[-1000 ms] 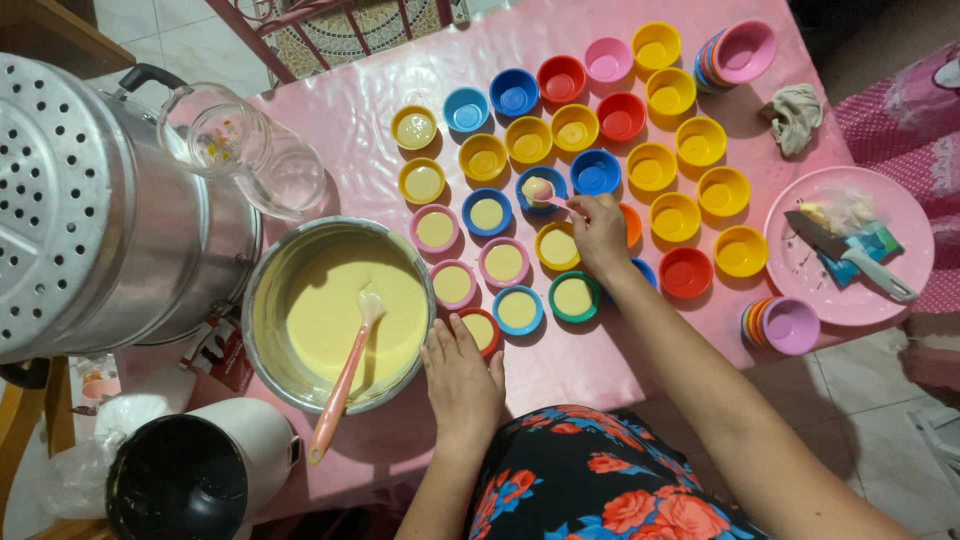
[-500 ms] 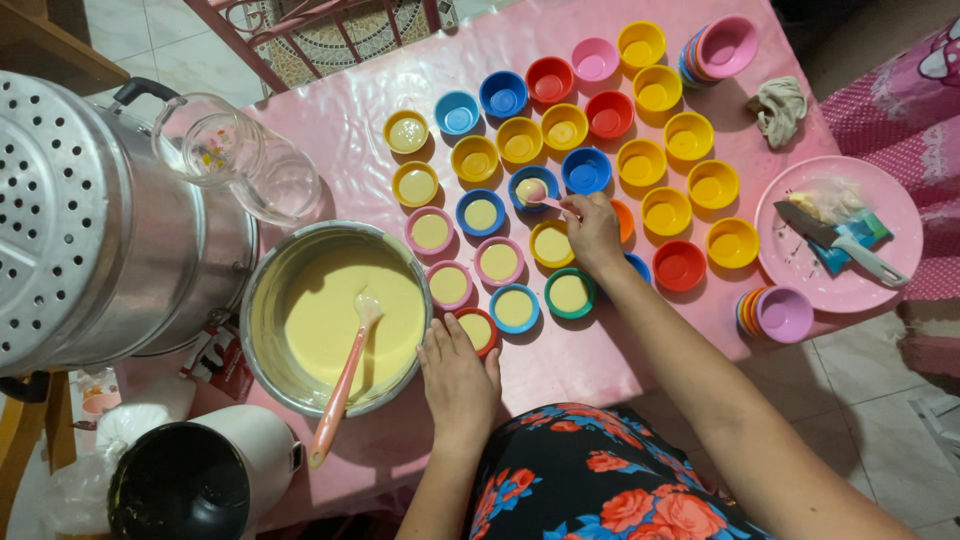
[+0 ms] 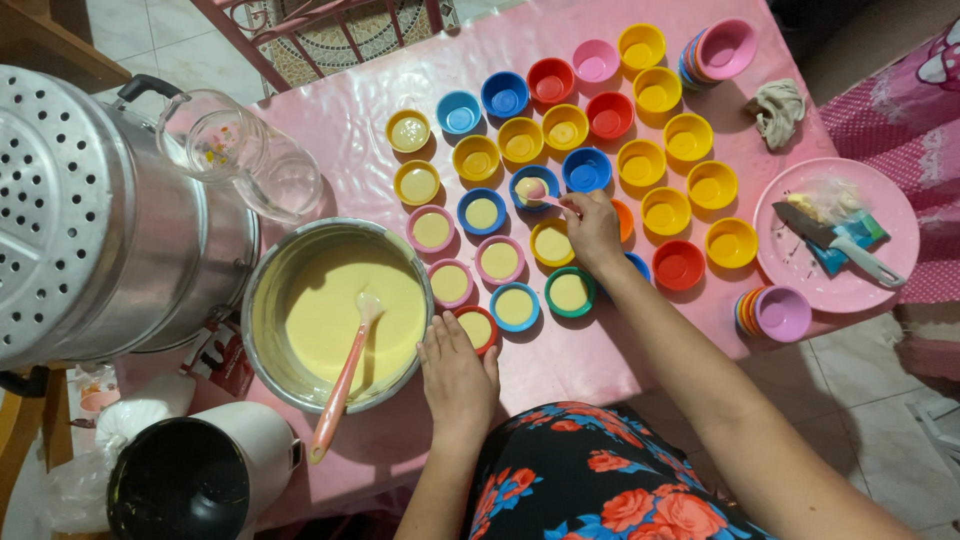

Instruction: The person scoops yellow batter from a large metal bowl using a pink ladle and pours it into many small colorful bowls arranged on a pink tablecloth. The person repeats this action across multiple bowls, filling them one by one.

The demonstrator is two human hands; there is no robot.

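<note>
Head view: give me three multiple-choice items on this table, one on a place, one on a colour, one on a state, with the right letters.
1. Where does the left hand rest?
A. flat on the pink table, between the batter bowl and the red cup
B. on the steamer pot
C. on the pink plate

2. What colour is the spatula standing in the batter bowl?
A. blue
B. pink
C. green

3. What is the right hand doing?
A. lying open on the table
B. gripping the knife
C. holding a small spoon over a blue cup

Answers: 1 A, the palm lies on bare tabletop by the bowl's rim. 2 B, its handle leans out over the rim, pale pink. 3 C, the fingers pinch the handle and the spoon's tip sits above the batter in that cup.
</note>
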